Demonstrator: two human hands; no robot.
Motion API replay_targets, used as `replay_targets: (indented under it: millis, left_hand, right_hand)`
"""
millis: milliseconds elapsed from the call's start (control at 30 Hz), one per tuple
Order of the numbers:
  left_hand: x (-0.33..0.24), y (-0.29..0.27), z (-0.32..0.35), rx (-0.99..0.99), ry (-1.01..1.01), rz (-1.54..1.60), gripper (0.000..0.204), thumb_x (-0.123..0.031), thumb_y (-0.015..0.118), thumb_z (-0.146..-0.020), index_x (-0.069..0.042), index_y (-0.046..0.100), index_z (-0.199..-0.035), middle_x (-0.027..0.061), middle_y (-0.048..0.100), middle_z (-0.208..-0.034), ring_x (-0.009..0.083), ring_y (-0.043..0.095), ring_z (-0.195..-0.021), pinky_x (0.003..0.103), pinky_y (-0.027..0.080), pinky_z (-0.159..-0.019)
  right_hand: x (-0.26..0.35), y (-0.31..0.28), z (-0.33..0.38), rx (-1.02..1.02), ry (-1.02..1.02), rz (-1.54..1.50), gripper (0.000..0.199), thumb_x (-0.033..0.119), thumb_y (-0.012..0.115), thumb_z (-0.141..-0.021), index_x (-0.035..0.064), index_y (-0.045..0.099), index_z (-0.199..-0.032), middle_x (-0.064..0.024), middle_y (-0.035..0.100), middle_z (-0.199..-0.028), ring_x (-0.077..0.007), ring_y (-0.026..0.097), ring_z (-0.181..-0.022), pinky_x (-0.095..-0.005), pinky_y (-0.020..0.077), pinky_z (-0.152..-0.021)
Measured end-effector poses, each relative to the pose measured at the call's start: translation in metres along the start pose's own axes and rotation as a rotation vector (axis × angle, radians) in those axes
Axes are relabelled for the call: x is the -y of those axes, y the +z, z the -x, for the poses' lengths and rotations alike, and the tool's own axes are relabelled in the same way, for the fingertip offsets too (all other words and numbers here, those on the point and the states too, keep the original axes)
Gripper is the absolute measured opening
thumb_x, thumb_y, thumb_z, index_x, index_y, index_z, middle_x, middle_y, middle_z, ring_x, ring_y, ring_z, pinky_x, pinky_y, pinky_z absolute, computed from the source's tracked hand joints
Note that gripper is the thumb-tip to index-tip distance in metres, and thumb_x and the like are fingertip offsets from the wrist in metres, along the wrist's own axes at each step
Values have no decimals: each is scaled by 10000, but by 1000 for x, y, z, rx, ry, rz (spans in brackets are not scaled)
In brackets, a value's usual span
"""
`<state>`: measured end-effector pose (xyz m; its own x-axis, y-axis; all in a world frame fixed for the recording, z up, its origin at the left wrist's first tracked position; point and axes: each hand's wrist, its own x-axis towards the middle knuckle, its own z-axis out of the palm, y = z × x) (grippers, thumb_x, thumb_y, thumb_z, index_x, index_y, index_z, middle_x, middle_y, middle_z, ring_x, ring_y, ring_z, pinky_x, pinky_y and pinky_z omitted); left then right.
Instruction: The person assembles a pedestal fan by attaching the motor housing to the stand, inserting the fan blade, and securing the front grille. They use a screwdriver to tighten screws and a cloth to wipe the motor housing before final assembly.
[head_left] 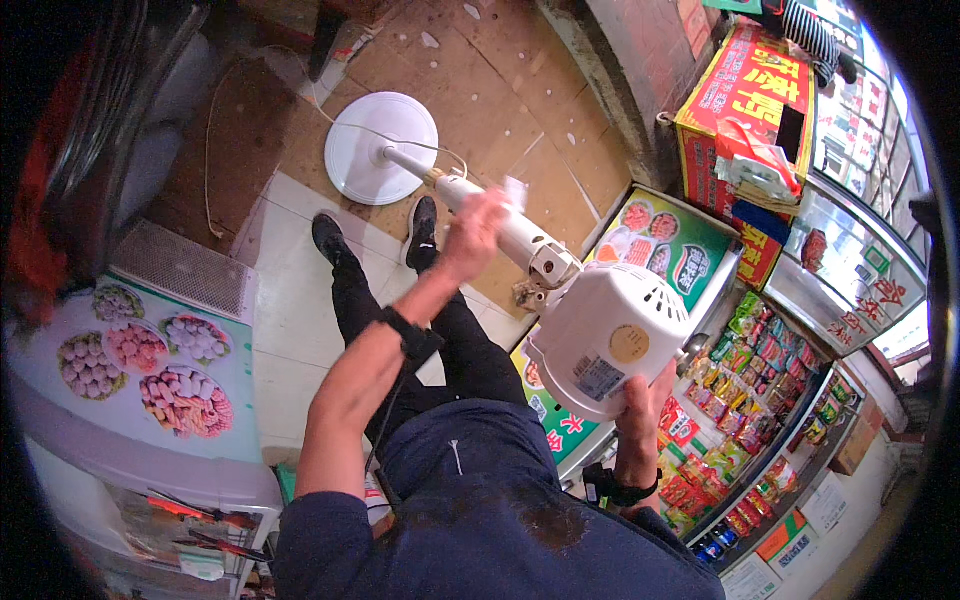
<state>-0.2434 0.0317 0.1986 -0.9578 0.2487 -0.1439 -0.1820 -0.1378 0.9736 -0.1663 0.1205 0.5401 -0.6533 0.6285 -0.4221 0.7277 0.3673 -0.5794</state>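
Note:
A white stand fan [615, 330] with no grille or blades showing stretches across in front of me, its motor housing nearest. My right hand [645, 400] grips the lower right side of that housing. My left hand [472, 240] is closed over the white post [525, 240], below the tilt joint. A pale, thin scrap [515, 192] shows past its fingertips, too blurred to name. The post's thin metal tube runs down to a round white base [382, 150] on the floor. A white cord [440, 150] loops near the tube.
A chest freezer with food pictures [145, 360] stands at left. To the right are a green picture-topped freezer [655, 235], a red-yellow box [745, 110] and a rack of snack packets [740, 400]. My shoes [422, 225] are close to the fan base on the tiled floor.

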Motion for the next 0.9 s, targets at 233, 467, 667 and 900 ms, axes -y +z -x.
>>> replay_targets:
  millis: [233,467,667,900]
  left_hand:
    - [-66,0,0,6,40,119,255,-210,515,-1088,-74,662,-1247,181,683,-1306,322,638,-1251,462,475,-1079]
    - [-88,17,19,-64,266,153,220,-95,606,-1029,-112,663,-1241,122,662,-1331,328,595,-1331,534,320,-1197]
    - [-79,23,26,-126,-97,421,209,-127,573,-1054,-76,682,-1225,145,689,-1288,327,606,-1320,487,384,-1173]
    - [-63,3,35,-451,-302,163,255,-29,556,-1032,-40,692,-1248,187,731,-1171,299,708,-1066,412,546,-947]
  right_hand:
    - [-18,-9,-11,2,-91,-24,880,475,743,-858,-40,400,-1485,-155,532,-1364,-259,548,-1242,-423,444,-1064]
    - [-10,-7,-16,59,-169,10,808,445,717,-933,-5,357,-1499,-142,536,-1369,-240,574,-1211,-410,481,-1035]
    - [-3,-3,-23,45,-88,-75,853,402,717,-900,-8,328,-1539,-150,528,-1376,-250,545,-1241,-410,451,-1062]
    - [1,-3,-31,43,-129,-77,853,348,711,-884,-15,323,-1551,-162,517,-1404,-269,537,-1260,-426,436,-1083]
